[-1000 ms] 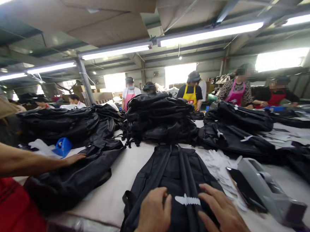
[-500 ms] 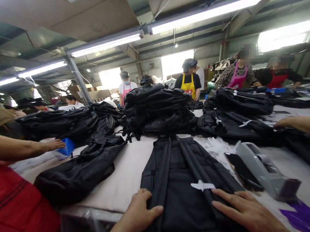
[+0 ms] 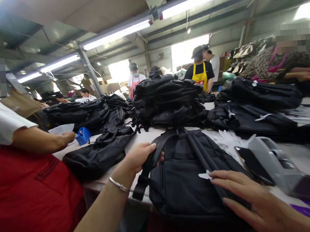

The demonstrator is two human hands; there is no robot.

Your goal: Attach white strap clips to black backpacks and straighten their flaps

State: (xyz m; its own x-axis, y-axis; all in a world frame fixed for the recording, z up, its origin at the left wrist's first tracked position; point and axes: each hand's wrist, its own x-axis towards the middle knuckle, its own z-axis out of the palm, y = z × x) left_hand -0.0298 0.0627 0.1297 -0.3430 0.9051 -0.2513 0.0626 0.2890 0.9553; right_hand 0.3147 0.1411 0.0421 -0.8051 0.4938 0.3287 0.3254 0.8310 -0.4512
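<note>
In front of me on the table lies a black backpack, its straps facing up. My left hand is closed around the left shoulder strap and lifts it off the back panel to the left; the strap's lower end hangs loose beside it. On the right shoulder strap rests my right hand, fingers stretched out. A small white tie is on that strap, right by my right fingertips and partly hidden by them.
A grey tape dispenser and a phone lie to the right. White strips are heaped behind them. Stacked black bags stand ahead. At left, a co-worker in a red apron reaches beside a blue dispenser and another black bag.
My left hand has taken hold of the left strap and pulled it up and left. My right hand stays on the right strap. The view has turned left.
</note>
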